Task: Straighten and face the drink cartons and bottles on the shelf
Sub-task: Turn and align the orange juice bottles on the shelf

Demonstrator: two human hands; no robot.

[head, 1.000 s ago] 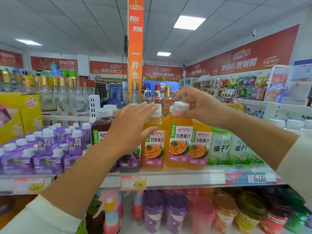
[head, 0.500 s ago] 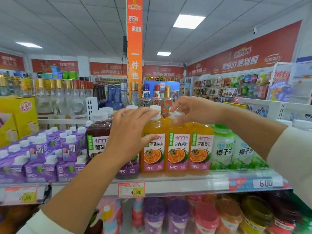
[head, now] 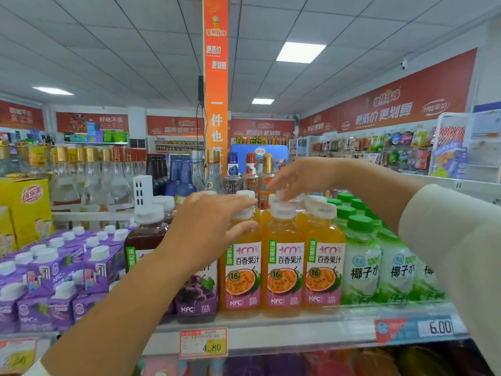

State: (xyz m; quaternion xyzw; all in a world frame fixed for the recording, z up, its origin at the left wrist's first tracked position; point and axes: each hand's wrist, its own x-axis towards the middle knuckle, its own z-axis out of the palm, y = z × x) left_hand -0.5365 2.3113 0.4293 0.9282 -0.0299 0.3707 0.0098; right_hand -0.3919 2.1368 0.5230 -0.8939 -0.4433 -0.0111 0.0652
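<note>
**Orange passion-fruit row, both hands at the caps**

White plastic caps are where the fingers meet the stock. The left hand (head: 208, 234) lays its fingers over the cap of the front-left juice bottle (head: 240, 270), and the thumb presses the bottle's shoulder at 6 o'clock from them, so the neck is bracketed between thumb and fingers. The right hand (head: 303, 177) reaches down from 1 o'clock. Its fingertips are bunched on the cap of a rear juice bottle (head: 278, 198), just behind the middle juice bottle (head: 283, 270); blur hides how firmly they clamp.

All three front labels, including the right juice bottle (head: 324, 270), face forward on the shelf (head: 298, 329), near the frame's centre. Coconut water bottles (head: 362, 267) stand at 3 o'clock of them, a dark grape bottle (head: 146, 234) and purple cartons (head: 54, 280) at 9 o'clock.

Full bottles like these are likely heavy, stiff and smooth-walled. A ribbed cap gives good purchase for twisting a label round, while the shoulder is probably the better place to push or slide one. Packed this tightly, a bottle that tips may knock its neighbours.
</note>
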